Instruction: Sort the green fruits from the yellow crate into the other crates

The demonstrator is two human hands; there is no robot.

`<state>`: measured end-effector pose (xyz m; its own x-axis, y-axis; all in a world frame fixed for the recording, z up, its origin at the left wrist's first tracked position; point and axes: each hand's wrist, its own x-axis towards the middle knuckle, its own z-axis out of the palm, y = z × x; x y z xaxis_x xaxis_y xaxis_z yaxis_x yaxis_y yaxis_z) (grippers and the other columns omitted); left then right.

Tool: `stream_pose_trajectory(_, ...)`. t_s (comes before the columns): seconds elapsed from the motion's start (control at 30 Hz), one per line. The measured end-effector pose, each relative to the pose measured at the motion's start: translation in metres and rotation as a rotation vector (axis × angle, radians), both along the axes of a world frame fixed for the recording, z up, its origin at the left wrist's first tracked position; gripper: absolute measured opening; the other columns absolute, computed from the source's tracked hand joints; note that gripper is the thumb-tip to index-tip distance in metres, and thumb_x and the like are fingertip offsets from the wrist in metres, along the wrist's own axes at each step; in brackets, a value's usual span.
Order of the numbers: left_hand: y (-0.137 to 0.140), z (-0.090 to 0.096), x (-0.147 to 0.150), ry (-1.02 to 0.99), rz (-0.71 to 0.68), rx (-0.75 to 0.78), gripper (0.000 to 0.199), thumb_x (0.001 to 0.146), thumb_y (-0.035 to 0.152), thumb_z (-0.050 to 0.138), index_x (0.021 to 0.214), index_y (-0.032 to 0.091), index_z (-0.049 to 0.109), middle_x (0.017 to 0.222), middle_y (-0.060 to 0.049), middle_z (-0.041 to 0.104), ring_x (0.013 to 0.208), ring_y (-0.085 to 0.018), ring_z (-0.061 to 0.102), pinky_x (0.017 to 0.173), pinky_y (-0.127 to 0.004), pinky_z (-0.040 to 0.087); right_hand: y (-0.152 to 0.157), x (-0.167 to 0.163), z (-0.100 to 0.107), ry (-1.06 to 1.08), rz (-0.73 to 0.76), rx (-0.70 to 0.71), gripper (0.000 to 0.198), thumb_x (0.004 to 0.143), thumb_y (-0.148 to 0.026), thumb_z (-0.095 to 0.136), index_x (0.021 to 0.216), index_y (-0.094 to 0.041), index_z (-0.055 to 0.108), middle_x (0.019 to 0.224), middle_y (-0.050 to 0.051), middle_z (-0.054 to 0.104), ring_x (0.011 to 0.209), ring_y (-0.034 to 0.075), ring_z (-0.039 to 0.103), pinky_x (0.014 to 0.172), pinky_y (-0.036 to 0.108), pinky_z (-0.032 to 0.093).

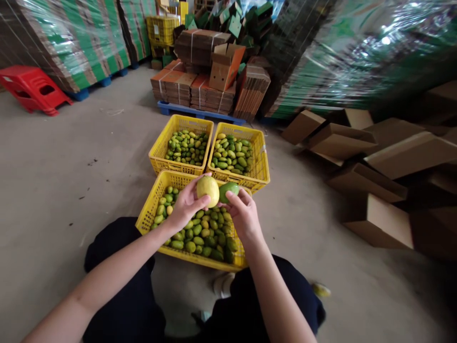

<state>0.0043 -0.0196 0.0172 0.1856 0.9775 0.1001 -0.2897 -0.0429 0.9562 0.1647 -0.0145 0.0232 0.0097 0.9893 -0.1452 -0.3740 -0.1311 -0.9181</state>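
Note:
My left hand is closed around a yellow mango, its thumb across the lower front. Beside it, my right hand grips a green mango between thumb and fingers. The two fruits are close together, held above the near yellow crate. Many green and yellowish mangoes lie in that crate, partly hidden by my hands and forearms.
Behind are a left yellow crate and a right yellow crate, both holding mangoes. Flattened cartons sit on a blue pallet. Open cardboard boxes lie right; a red stool is left. A fruit lies on the floor.

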Motion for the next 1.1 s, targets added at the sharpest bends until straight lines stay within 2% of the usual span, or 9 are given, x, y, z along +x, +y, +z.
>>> stream_pose_trajectory(0.1,-0.002,-0.002,-0.001,0.011,-0.020,0.036,0.062,0.083,0.051,0.063,0.138,0.023,0.052,0.140,-0.009,0.054,0.116,-0.030,0.059,0.080,-0.032,0.056,-0.005,-0.003,0.002,-0.067,0.053,0.085,0.033,0.064,-0.034,0.082,0.091,-0.026,0.065,0.087,-0.002,0.069,0.078,0.018,0.065,0.073,0.033,0.056)
stream_pose_trajectory(0.2,-0.001,-0.003,-0.002,0.018,0.021,0.104,0.060,0.086,0.048,0.061,0.140,0.023,0.050,0.147,-0.006,0.049,0.134,-0.029,0.045,0.107,-0.038,0.043,-0.006,-0.004,0.003,-0.102,0.060,0.158,0.043,0.061,-0.030,0.084,0.100,-0.028,0.067,0.097,-0.001,0.070,0.088,0.020,0.065,0.083,0.036,0.054)
stream_pose_trajectory(0.27,0.001,-0.002,-0.002,0.020,0.044,0.117,0.063,0.084,0.047,0.063,0.141,0.023,0.049,0.149,-0.006,0.046,0.139,-0.028,0.040,0.113,-0.038,0.037,-0.006,-0.004,0.002,-0.126,0.054,0.181,0.046,0.060,-0.029,0.085,0.102,-0.028,0.068,0.103,0.000,0.070,0.093,0.022,0.066,0.088,0.039,0.054)
stream_pose_trajectory(0.47,0.010,-0.003,-0.005,0.047,0.079,0.106,0.060,0.071,0.044,0.079,0.123,0.020,0.062,0.129,-0.009,0.063,0.117,-0.027,0.060,0.100,-0.036,0.049,-0.004,-0.006,-0.002,-0.156,0.013,0.223,0.043,0.062,-0.030,0.084,0.102,-0.028,0.069,0.106,0.001,0.071,0.098,0.022,0.066,0.093,0.041,0.052)
stream_pose_trajectory(0.63,0.013,-0.008,-0.006,0.073,0.114,0.075,0.067,0.063,0.053,0.081,0.118,0.018,0.064,0.117,-0.010,0.068,0.111,-0.029,0.062,0.094,-0.037,0.052,-0.004,-0.007,-0.003,-0.160,0.025,0.235,0.041,0.065,-0.031,0.083,0.103,-0.028,0.069,0.109,0.001,0.071,0.101,0.022,0.066,0.095,0.041,0.052)
stream_pose_trajectory(0.73,0.013,-0.008,-0.006,0.079,0.098,0.101,0.067,0.067,0.053,0.079,0.122,0.019,0.062,0.124,-0.011,0.064,0.114,-0.028,0.060,0.095,-0.036,0.051,-0.004,-0.007,-0.004,-0.156,0.008,0.255,0.042,0.065,-0.031,0.084,0.103,-0.028,0.069,0.110,0.001,0.071,0.102,0.023,0.066,0.096,0.042,0.052)
stream_pose_trajectory(0.83,0.013,-0.009,-0.007,0.152,0.087,0.181,0.065,0.070,0.044,0.079,0.129,0.025,0.059,0.133,-0.009,0.057,0.119,-0.027,0.056,0.097,-0.035,0.049,-0.003,-0.004,-0.005,-0.191,-0.037,0.267,0.047,0.064,-0.032,0.084,0.108,-0.029,0.068,0.114,0.002,0.069,0.105,0.024,0.065,0.098,0.044,0.051)
stream_pose_trajectory(0.97,0.012,-0.010,-0.009,0.264,0.115,0.308,0.059,0.072,0.038,0.080,0.127,0.029,0.060,0.127,-0.007,0.058,0.120,-0.027,0.054,0.098,-0.036,0.049,-0.003,0.000,-0.002,-0.262,-0.048,0.322,0.051,0.068,-0.035,0.081,0.116,-0.030,0.065,0.121,0.004,0.064,0.113,0.025,0.060,0.101,0.044,0.048)
stream_pose_trajectory(1.1,0.011,-0.013,-0.008,0.254,0.081,0.251,0.058,0.075,0.043,0.076,0.126,0.025,0.057,0.122,-0.008,0.062,0.111,-0.025,0.060,0.092,-0.033,0.051,-0.008,-0.001,-0.001,-0.306,0.005,0.333,0.053,0.080,-0.040,0.070,0.130,-0.034,0.053,0.123,0.003,0.062,0.113,0.022,0.060,0.100,0.041,0.047)
